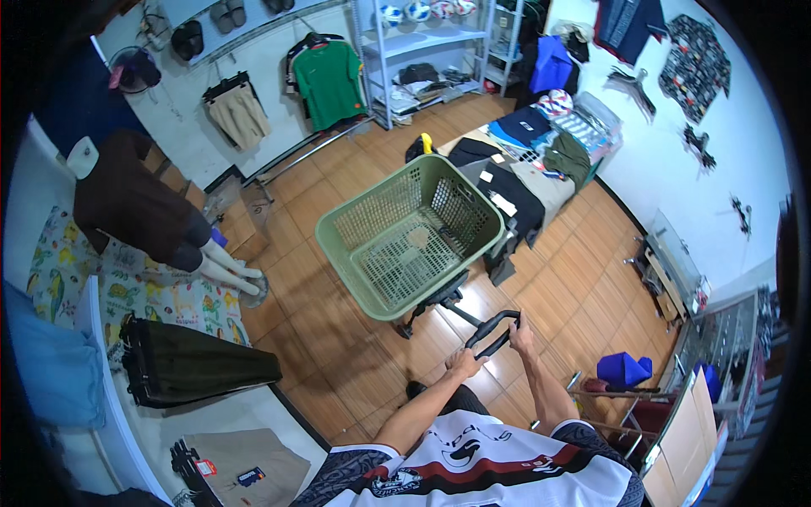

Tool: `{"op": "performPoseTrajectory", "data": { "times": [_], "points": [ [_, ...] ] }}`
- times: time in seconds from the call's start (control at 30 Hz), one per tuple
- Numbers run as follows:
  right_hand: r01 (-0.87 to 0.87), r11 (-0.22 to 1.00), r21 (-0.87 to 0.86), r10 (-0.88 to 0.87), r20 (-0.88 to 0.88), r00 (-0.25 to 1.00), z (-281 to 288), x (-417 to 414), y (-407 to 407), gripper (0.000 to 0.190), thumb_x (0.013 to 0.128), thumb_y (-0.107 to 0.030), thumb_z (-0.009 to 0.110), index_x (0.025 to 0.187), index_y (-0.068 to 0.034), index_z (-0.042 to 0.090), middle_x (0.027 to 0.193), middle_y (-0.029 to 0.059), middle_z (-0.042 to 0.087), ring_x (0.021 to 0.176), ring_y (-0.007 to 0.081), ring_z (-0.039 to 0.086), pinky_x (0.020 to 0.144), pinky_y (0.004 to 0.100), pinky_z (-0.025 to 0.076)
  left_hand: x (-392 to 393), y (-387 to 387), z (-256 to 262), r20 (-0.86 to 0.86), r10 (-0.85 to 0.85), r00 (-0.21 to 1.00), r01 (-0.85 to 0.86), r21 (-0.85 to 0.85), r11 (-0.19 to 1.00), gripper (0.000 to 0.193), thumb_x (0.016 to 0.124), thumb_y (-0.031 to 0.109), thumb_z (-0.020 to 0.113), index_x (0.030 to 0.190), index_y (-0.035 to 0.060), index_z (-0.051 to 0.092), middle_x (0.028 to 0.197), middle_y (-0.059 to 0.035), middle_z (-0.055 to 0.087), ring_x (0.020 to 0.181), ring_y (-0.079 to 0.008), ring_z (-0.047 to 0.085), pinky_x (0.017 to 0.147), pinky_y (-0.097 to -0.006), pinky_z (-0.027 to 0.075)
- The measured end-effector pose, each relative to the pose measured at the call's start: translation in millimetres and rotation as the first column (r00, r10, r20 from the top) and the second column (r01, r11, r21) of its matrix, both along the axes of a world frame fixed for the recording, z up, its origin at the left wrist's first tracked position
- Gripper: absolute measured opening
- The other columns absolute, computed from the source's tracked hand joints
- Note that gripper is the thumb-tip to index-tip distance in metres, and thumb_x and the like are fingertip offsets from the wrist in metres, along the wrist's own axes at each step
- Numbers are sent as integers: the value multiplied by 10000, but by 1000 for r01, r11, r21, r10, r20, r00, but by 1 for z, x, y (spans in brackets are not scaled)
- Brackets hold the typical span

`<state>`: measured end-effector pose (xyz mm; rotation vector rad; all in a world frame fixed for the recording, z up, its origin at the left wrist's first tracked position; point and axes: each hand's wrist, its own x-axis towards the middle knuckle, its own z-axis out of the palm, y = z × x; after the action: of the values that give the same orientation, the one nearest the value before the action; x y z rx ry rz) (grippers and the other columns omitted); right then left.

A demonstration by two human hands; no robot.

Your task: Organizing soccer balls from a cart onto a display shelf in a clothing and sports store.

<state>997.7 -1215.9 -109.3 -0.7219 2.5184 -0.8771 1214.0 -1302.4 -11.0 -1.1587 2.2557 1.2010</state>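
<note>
Both of my hands grip the black loop handle (485, 327) of a wheeled cart. My left hand (467, 363) is closed around its near left corner, and my right hand (522, 334) around the right side. A dark shaft leads from the handle to a large green plastic basket (364, 298) with perforated walls. The basket's open top faces me, and a small brownish patch (419, 238) shows on its slatted bottom. Beyond the basket's right side, dark folded trousers (513, 196) with white tags hang over the edge of a low display.
A mannequin (136, 196) in brown stands left, near cardboard boxes (237, 222). Folded clothes (529, 127) and a ball lie on the display at upper right. Grey metal shelves (427, 42) line the back wall. Trousers (203, 361) hang at lower left; a metal-framed chair (627, 412) stands at right.
</note>
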Motion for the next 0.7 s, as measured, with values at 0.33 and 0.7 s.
{"op": "performPoseTrajectory", "data": {
  "times": [0.33, 0.7],
  "points": [
    [-302, 946, 115, 310, -62, 949, 52, 27, -146, 756, 942, -276, 570, 1504, 57, 190, 1086, 249, 651, 1006, 396, 641, 892, 451, 491, 28, -126, -25, -128, 222, 967, -234, -86, 969, 633, 913, 479, 607, 1437, 163, 447, 1356, -210, 502, 1227, -386, 528, 969, -497, 470],
    [-451, 860, 237, 470, -27, 882, 151, 52, -295, 697, 895, -346, 614, 1388, 97, 398, 1113, 331, 605, 1082, 454, 578, 916, 485, 478, 46, -282, -7, -156, 292, 944, -305, -63, 950, 651, 897, 476, 628, 1456, 197, 443, 1383, -187, 495, 1268, -381, 495, 1024, -466, 440]
  ]
}}
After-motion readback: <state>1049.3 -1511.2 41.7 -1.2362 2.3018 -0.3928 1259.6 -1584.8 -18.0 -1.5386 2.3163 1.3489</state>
